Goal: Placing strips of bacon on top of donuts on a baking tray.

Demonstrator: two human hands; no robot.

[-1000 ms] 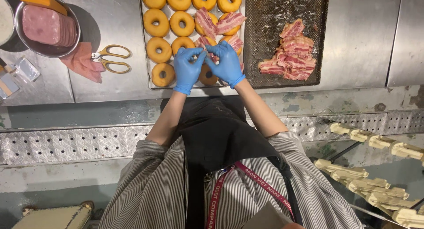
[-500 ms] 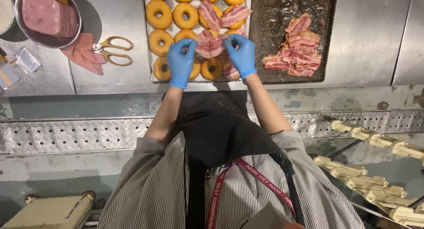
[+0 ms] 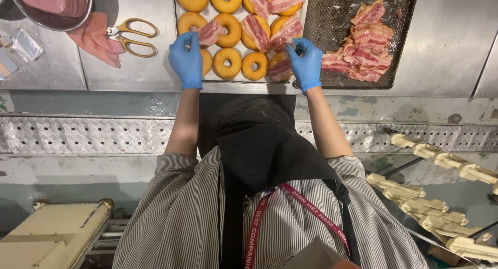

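Note:
Both my hands wear blue gloves over a white tray [image 3: 176, 20] of golden ring doughnuts [image 3: 227, 64]. My left hand [image 3: 187, 59] pinches a bacon piece [image 3: 210, 33] at the tray's left side, over a doughnut. My right hand [image 3: 306, 64] pinches another bacon piece [image 3: 286, 35] at the tray's right side. Several doughnuts carry bacon strips [image 3: 255, 30] on top.
A dark mesh tray [image 3: 332, 20] to the right holds a pile of bacon slices [image 3: 363, 51]. Yellow-handled scissors [image 3: 132, 36] and a pink cloth [image 3: 96, 38] lie to the left, beside a metal bowl [image 3: 49, 20] of sliced meat. Everything sits on a steel counter [image 3: 446, 56].
My hands moved apart, left going left and right going right, each now pinching its own bacon piece. The view shifted so the trays sit higher in frame.

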